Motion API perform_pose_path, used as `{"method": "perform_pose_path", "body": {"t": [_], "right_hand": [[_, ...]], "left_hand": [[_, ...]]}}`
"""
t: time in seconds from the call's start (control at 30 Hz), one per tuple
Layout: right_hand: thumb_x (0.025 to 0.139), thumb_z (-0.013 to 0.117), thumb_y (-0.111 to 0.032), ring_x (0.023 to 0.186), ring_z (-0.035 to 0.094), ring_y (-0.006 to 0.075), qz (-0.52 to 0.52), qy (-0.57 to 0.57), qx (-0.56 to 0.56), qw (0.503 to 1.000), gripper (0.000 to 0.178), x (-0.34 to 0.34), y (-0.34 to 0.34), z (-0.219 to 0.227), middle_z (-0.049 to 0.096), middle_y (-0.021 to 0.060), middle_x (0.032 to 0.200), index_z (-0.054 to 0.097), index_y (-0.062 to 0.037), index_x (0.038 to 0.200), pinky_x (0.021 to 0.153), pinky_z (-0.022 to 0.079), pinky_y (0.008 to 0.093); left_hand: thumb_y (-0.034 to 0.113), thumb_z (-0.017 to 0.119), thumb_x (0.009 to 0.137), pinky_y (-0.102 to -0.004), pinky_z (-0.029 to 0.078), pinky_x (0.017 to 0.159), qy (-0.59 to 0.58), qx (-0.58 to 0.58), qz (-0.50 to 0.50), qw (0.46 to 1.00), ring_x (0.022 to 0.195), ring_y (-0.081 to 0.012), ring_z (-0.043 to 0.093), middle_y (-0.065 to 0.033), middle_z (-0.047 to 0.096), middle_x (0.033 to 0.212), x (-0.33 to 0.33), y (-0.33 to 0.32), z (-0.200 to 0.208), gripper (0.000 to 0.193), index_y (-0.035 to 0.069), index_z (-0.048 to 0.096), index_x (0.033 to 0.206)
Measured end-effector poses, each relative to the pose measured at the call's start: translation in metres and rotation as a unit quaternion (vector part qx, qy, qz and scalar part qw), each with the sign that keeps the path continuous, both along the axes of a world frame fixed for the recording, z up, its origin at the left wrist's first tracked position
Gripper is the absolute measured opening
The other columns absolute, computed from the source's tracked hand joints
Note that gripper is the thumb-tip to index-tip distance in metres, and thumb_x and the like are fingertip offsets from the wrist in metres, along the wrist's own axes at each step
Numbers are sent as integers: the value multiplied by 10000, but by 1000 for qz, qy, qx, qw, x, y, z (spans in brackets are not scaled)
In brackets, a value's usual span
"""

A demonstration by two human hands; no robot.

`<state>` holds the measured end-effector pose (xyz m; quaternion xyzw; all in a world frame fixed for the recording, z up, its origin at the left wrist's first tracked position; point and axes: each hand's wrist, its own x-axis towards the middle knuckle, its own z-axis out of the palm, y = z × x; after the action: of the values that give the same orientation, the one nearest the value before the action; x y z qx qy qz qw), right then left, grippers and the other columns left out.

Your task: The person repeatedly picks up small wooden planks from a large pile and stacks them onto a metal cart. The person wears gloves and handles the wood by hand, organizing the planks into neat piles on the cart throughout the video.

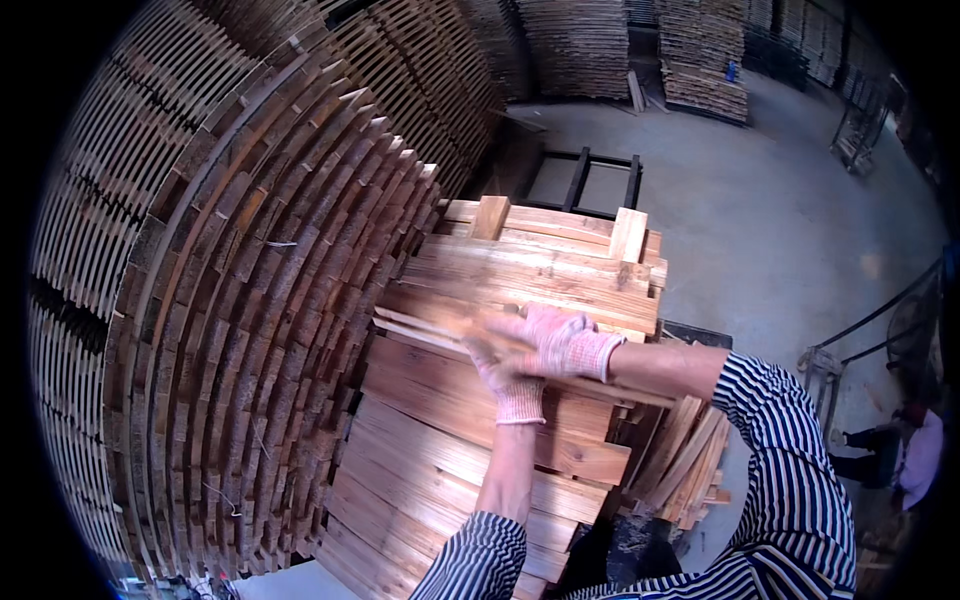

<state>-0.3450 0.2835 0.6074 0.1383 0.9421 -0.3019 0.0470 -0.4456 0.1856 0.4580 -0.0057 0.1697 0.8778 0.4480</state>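
Observation:
A stack of flat, light-brown wooden boards (pixel 430 455) lies before me. Across its middle, a narrow wooden board (pixel 412 333) slants down to the right, its edge raised above the boards below. My left hand (pixel 500 378), in a pink and white knitted glove, is closed around this board. Just above and to the right, my right hand (pixel 562 338) wears a matching glove and lies over the same board, nearly touching the left. Motion smears its fingers, so their grip is unclear. The wood around the fingertips is blurred too.
A tall stack of layered boards (pixel 260 300) rises close on the left. Two short wood blocks, one block (pixel 490 217) and another block (pixel 628 235), sit at the far end. A black metal frame (pixel 578 180) stands beyond; loose strips (pixel 685 460) lie at right, near a person (pixel 915 460).

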Motion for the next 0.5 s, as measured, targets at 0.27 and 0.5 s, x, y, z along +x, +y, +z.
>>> {"method": "perform_pose_path", "body": {"t": [0.27, 0.5], "right_hand": [[966, 581, -543, 1211, 619, 365, -109, 20, 138, 984, 596, -26, 191, -45, 628, 186, 1299, 531, -345, 1525, 990, 518, 461], [1048, 501, -441, 1255, 574, 334, -113, -3, 107, 988, 482, -73, 193, -88, 608, 169, 1306, 531, -380, 1525, 1023, 476, 469]], "left_hand": [[626, 678, 931, -493, 502, 986, -56, 30, -9, 998, 1123, -303, 555, -94, 567, 1217, 26, 44, 43, 616, 114, 549, 1249], [687, 616, 929, -547, 388, 1156, 21, 7, -14, 1000, 1349, -309, 500, -57, 569, 1392, 21, 41, 35, 614, 186, 584, 1283]]}}
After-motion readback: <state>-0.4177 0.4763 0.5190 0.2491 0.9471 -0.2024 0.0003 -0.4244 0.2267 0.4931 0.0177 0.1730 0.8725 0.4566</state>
